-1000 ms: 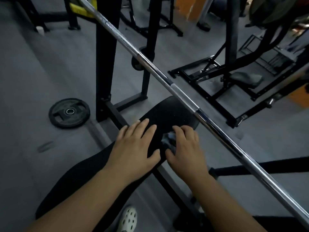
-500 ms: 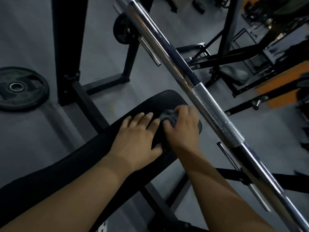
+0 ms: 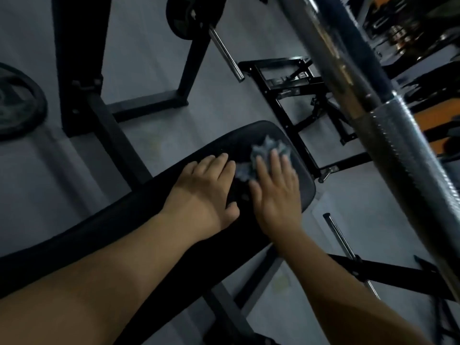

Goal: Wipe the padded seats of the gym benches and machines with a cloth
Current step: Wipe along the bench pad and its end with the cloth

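**Flat right hand pressing the cloth at the bench's rounded end**

The crumpled grey cloth is lying on the black padded bench seat, close to its rounded far end. Its bunched folds are sticking out beyond the fingertips and to their left. The right hand is pressing down on it with straight, slightly spread fingers, palm down, not clutching it. The left hand is lying flat on the pad just beside the cloth, fingers extended and together, holding nothing.

Half a second ago the right fingers were curled over the cloth; now they are stretched out flat, and cloth and hand are sitting nearer the pad's tip. The left hand is resting much where it was.

The pad's long axis is running from lower left to upper right, with the rounded end pointing to the upper right and both forearms lying roughly along it.

The thick chrome barbell with a knurled section is crossing the right side diagonally, above the bench and close to the camera. On the grey gym floor, a black round weight plate is lying at the left edge, near a black steel upright post. Past the pad's end, a black steel machine frame is standing on the floor, and a short chrome peg is angling down beside it.
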`<act>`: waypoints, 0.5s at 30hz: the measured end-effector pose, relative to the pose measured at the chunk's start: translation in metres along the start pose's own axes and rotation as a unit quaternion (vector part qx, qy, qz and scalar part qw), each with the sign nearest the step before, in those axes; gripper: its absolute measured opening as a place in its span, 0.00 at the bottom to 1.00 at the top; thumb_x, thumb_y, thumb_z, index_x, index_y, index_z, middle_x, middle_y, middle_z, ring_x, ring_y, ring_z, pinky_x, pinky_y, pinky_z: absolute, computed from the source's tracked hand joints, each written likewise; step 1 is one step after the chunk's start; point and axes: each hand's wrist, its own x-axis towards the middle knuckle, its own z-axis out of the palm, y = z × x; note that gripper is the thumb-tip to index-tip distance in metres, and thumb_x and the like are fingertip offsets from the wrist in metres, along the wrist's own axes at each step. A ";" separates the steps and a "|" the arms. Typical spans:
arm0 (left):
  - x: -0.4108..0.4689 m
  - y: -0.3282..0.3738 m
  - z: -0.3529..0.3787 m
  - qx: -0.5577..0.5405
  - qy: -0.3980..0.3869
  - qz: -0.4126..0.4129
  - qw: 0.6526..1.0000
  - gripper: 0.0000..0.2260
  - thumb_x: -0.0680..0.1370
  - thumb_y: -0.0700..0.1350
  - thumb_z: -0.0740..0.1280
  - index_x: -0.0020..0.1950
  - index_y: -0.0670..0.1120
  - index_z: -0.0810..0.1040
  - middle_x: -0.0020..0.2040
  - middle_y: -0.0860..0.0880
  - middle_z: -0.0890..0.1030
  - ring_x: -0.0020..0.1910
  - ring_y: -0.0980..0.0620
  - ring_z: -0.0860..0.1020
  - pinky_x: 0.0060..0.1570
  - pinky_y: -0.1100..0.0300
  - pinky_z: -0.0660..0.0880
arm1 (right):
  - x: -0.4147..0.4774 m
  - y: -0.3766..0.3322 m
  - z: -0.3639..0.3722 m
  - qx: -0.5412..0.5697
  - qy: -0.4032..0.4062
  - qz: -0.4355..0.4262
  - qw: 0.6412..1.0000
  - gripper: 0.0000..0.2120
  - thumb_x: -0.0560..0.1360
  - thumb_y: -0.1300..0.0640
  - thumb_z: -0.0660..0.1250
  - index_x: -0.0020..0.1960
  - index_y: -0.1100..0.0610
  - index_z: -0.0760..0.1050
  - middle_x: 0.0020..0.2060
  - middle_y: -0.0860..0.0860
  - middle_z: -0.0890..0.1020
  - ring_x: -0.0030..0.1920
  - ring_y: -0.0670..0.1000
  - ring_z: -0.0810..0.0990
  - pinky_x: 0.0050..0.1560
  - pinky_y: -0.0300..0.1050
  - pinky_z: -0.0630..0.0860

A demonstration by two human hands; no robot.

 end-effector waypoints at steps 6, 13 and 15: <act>0.008 -0.016 0.020 -0.015 0.042 -0.012 0.999 0.39 0.70 0.59 0.54 0.78 0.42 0.61 0.79 0.40 0.60 0.77 0.42 0.61 0.72 0.45 0.63 | 0.028 -0.037 0.015 -0.014 0.044 0.005 0.999 0.27 0.83 0.40 0.47 0.81 0.46 0.56 0.81 0.53 0.53 0.81 0.58 0.47 0.79 0.59 0.47; 0.009 -0.010 0.037 0.035 0.009 -0.029 0.999 0.41 0.74 0.66 0.51 0.81 0.48 0.45 0.81 0.43 0.40 0.80 0.43 0.42 0.77 0.43 0.49 | -0.010 0.028 0.011 -0.024 0.059 0.101 0.993 0.28 0.82 0.43 0.49 0.80 0.49 0.57 0.81 0.54 0.55 0.80 0.58 0.50 0.78 0.60 0.51; 0.009 -0.011 0.038 0.044 0.007 -0.030 0.999 0.43 0.71 0.67 0.50 0.81 0.48 0.47 0.81 0.42 0.42 0.80 0.43 0.44 0.76 0.43 0.50 | 0.011 0.006 0.011 0.000 0.062 0.144 0.988 0.28 0.81 0.43 0.48 0.80 0.48 0.56 0.81 0.54 0.54 0.80 0.58 0.48 0.79 0.60 0.47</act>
